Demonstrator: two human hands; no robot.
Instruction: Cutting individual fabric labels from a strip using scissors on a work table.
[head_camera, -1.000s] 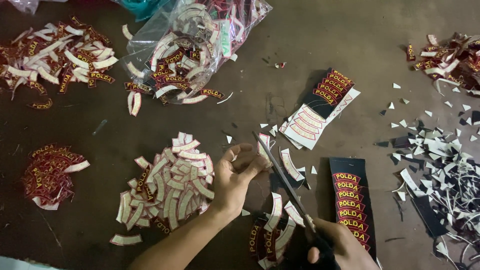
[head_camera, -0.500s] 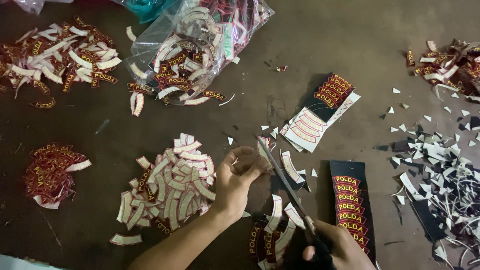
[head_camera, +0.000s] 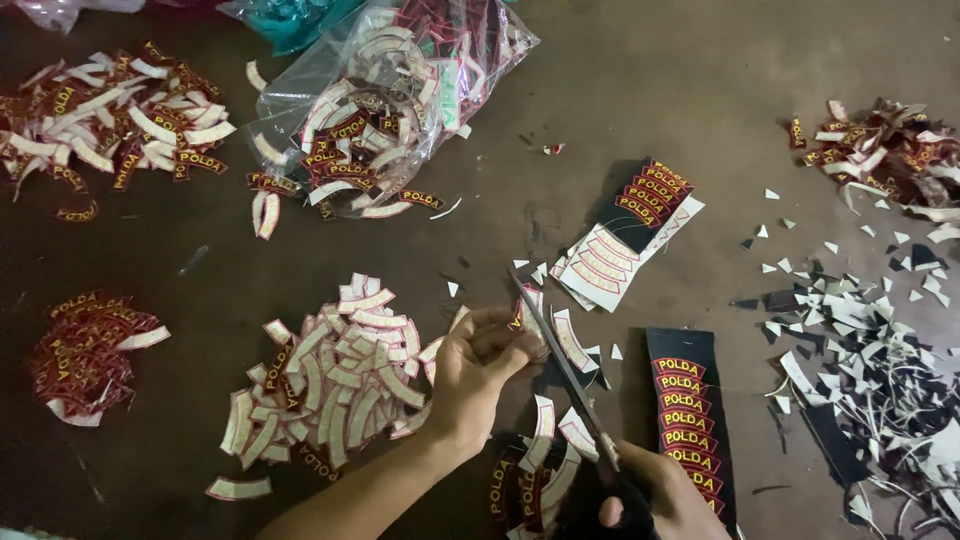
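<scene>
We pinch curved patch (head_camera: 527, 318) in left hand (head_camera: 478, 375) fingers, right hand (head_camera: 655, 498) closed on scissors (head_camera: 565, 372); cut pile (head_camera: 330, 385) left of scissors, uncut strip (head_camera: 688, 420) right: much remains.

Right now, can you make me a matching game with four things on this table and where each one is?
Things:
1. scissors
2. clear plastic bag
3. black strip of uncut patches
4. pile of black and white scraps

Places:
A. far right side
B. in the right hand
C. top middle, spilling patches
D. flat, just right of the scissors

Pairs: 1-B, 2-C, 3-D, 4-A
</scene>
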